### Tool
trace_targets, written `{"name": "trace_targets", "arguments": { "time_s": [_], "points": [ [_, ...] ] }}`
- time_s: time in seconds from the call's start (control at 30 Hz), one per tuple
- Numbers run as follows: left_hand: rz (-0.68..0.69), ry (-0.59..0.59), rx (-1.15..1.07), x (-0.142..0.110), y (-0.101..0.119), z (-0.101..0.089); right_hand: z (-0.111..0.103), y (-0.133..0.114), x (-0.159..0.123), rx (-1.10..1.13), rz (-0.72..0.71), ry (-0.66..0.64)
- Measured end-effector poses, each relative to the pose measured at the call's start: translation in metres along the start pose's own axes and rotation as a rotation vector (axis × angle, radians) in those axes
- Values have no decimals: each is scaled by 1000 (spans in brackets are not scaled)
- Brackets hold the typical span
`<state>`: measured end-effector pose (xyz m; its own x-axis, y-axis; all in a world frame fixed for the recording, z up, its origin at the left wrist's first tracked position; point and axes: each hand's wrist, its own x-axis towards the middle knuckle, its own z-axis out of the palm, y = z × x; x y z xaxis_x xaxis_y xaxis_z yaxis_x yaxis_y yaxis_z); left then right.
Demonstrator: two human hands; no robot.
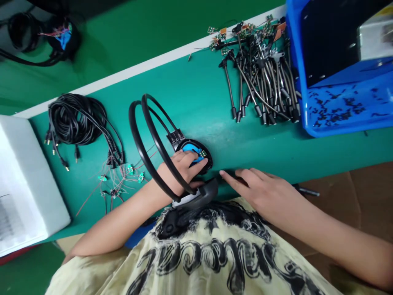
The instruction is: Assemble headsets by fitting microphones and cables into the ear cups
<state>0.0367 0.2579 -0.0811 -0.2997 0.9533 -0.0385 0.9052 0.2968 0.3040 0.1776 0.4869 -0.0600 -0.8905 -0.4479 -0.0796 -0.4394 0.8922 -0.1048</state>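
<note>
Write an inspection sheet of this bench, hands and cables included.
Surface: green bench, pale strip along far edge.
Job's things: headset; one cup open, blue part inside.
Clutter: stems heaped beside blue bin; white box at left.
Hands: left hand on open cup; right hand near headset, grip unclear.
Cables: black bundle, thin wires, small green boards.
Surroundings: brown cardboard at near right.

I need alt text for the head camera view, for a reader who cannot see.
Left hand on the open earcup of black headphones, with right hand beside, at a green table. Coiled black cables lie left; metal stalks and a blue bin, right.
</note>
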Motion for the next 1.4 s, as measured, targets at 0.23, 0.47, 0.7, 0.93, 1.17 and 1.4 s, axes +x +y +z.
{"name": "trace_targets", "arguments": {
  "time_s": [0.23,0.47,0.7,0.93,1.17,1.4],
  "points": [
    [-6,-88,20,-7,1,-3,28,-33,17,205,153,156],
    [-1,-84,-5,-11,0,-3,44,-38,19,185,185,186],
    [44,-68,-76,-14,-3,-4,40,-35,21,141,173,188],
    [55,-42,-59,-13,-2,-10,32,-32,26,6,44,185],
    [91,-46,-48,-16,-3,-12,30,-23,31,-101,-73,229],
    [66,-102,-55,-21,-3,-7,28,-14,29,-77,-115,231]
  ]
}}
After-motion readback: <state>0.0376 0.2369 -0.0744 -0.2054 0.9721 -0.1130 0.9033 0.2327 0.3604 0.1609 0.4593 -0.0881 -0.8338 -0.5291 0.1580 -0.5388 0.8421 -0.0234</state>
